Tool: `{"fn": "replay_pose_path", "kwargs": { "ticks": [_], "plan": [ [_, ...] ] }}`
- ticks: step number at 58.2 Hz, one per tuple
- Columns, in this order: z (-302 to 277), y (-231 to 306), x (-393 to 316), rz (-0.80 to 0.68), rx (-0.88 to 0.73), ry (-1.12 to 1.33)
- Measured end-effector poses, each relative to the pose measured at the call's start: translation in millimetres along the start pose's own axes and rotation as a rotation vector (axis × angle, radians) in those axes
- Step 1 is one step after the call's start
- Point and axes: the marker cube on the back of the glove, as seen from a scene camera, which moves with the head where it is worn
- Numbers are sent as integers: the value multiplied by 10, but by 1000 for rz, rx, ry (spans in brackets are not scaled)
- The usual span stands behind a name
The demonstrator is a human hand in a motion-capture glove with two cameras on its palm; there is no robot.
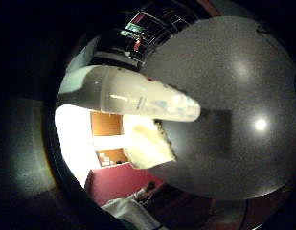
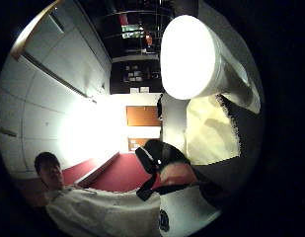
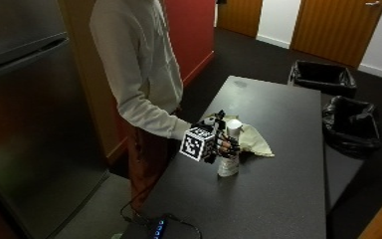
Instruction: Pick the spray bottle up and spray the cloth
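Close against the palm sits the bottle (image 3: 229, 149), white and upright on the desk (image 3: 277, 199), its base on the dark top about midway along the desk's length, nearer the edge where the person stands. From the thumb-side palm view the bottle (image 2: 191, 57) fills much of the picture, and from the little-finger side it (image 1: 133, 93) runs across in front of the desk (image 1: 243, 72). The gloved right hand (image 3: 223, 144) wraps the bottle's upper body, so the grip is grasping the bottle, fingers curled round it.

Just behind the bottle, toward the far end of the desk, lies the cloth (image 3: 254, 142), pale yellow and rumpled, touching or nearly touching the bottle. Its frayed edge shows in both palm views (image 1: 147, 141) (image 2: 209, 131).

The person's pale sleeve (image 3: 144, 112) reaches down to the glove from the desk's long edge. At the near corner rests a small device (image 3: 154, 229) with blue lights. Two black-lined bins (image 3: 336, 99) stand on the floor beyond the desk's other long edge, and a steel fridge (image 3: 25, 124) stands behind the person.
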Motion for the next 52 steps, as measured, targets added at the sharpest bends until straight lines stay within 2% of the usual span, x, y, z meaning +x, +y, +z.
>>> {"fn": "replay_pose_path", "kwargs": {
  "ticks": [52],
  "plan": [
    [414,-394,-41,33,55,-111]
  ]
}}
